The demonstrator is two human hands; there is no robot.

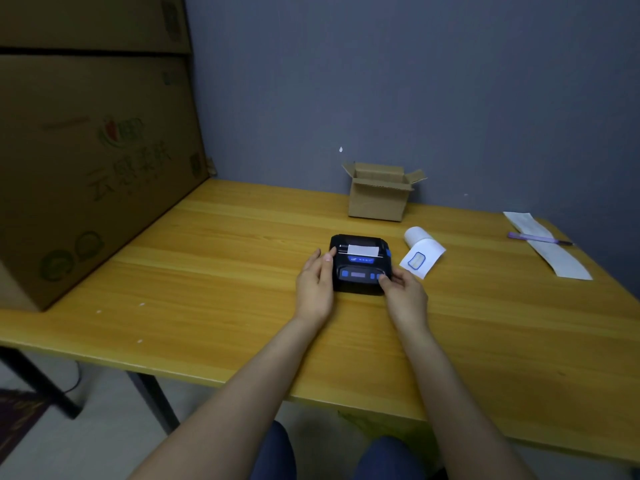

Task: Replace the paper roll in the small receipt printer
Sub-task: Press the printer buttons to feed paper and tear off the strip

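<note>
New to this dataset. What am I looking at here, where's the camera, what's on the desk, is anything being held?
There is no robot here: a person works with bare hands. The single picture comes from a wide-angle camera worn on the person's head, looking forward and down, so the two forearms reach in from the bottom.

The left hand rests against the left side of a small black receipt printer, and the right hand holds its front right corner. The printer sits on the wooden table, lid closed, with a short strip of paper showing at its slot.

To its right lies a white paper roll, partly unrolled. Behind stands a small open cardboard box. Far right, a pen lies on a long paper strip. A large cardboard box sits at the left.
</note>
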